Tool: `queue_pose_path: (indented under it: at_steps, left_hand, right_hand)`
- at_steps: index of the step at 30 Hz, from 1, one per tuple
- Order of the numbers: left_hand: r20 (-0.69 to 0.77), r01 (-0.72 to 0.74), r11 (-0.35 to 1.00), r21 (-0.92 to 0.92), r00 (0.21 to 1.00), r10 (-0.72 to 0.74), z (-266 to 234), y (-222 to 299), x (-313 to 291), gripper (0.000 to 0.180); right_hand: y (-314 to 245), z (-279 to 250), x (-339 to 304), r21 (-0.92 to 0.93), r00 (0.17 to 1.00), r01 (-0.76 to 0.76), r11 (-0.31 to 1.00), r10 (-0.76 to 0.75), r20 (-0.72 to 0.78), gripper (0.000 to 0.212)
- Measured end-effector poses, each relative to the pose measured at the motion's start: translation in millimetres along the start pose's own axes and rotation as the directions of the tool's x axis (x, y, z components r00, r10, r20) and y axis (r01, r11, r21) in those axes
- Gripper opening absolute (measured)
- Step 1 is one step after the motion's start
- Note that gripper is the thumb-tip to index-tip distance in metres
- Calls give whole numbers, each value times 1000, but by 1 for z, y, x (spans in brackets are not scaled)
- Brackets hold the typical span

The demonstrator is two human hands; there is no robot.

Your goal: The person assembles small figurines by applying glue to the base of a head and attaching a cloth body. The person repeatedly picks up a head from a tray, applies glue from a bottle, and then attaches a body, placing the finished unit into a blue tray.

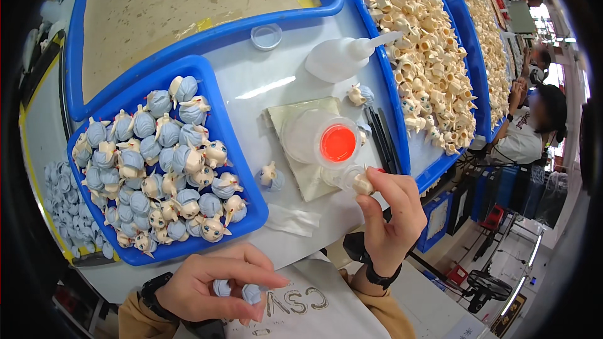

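My right hand (399,221) pinches a small cream doll-head part (362,184) between thumb and fingertips, close beside a small clear cup (342,177); whether they touch I cannot tell. Two small blue-grey hair pieces (252,293) sit in the curled fingers of my left hand (204,285), low over my lap. Ahead of my right hand stands a translucent container (300,136) with bright red inside its round mouth, on a pale square pad (312,183). A doll head with blue-grey hair (270,177) lies left of the pad.
Left, a blue tray (254,204) holds many haired doll heads; loose hair pieces (66,204) lie beyond it. Right, another blue tray (396,144) holds cream head parts. A white squeeze bottle (336,63), clear lid (266,36) and dark pen-like tools (382,141) are between. Other people sit far right.
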State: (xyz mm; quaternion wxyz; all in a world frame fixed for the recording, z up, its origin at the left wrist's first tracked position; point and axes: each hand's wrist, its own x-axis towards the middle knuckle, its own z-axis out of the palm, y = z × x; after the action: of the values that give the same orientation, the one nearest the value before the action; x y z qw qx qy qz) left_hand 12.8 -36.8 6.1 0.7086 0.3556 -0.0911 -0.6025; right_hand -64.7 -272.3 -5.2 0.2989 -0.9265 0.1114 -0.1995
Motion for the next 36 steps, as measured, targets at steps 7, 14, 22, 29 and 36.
queue_pose_path:
  at_steps: [7, 14, 22, 29, 36]
  left_hand:
    - [-122, 99, 939, -330, 982, -147, 12, 6, -4, 32]
    - [-83, -1, 997, -71, 997, -5, 1, -4, 2, 28]
    - [-153, 15, 985, -169, 987, -41, 2, -2, 2, 28]
    - [-231, 5, 945, -327, 969, -85, 12, -3, 5, 30]
    - [-290, -90, 951, -294, 957, 1, 16, -7, 1, 29]
  right_hand:
    - [-12, -2, 11, -128, 997, 61, 990, -54, 53, 37]
    - [-8, -3, 4, -112, 999, 28, 993, -26, 20, 37]
    - [1, 0, -11, 62, 997, -48, 997, 52, -64, 32]
    - [3, -1, -13, 49, 996, -63, 997, 66, -52, 31]
    - [-4, 0, -11, 115, 995, -1, 993, 12, -97, 30]
